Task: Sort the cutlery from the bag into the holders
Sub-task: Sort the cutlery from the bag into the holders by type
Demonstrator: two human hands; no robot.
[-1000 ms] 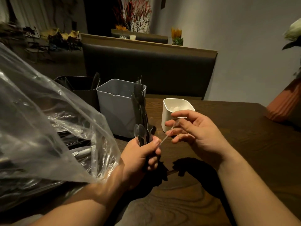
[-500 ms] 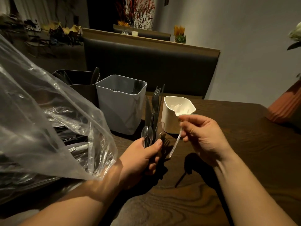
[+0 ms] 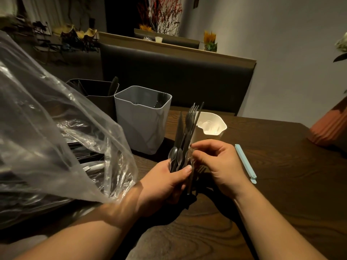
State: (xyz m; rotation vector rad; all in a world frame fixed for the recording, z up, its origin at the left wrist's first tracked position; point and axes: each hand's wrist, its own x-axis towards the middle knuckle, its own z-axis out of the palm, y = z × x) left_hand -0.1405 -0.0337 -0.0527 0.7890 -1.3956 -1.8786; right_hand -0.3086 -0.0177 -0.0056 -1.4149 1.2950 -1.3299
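Note:
My left hand [image 3: 165,182] grips an upright bundle of cutlery [image 3: 187,126] over the table: black forks, a black knife and clear spoons. My right hand [image 3: 217,162] is right beside the bundle, its fingertips pinching a clear spoon [image 3: 190,156] at the bundle's right side. Behind them stands the small white holder [image 3: 222,127] with clear spoons inside. The grey holder [image 3: 142,128] is to its left, with dark cutlery against its far wall. The black holder [image 3: 99,102], further left, has a dark utensil sticking out. The clear plastic bag [image 3: 47,128] with more cutlery fills the left.
A light blue bag clip [image 3: 245,162] lies on the dark wooden table [image 3: 281,194] right of my right hand. A terracotta pot [image 3: 330,126] stands at the right edge. A dark padded bench back [image 3: 178,77] runs behind the table.
My right hand held a clear spoon up by the white holder; it has come back down to the bundle without that spoon and pinches another. The left hand has barely moved.

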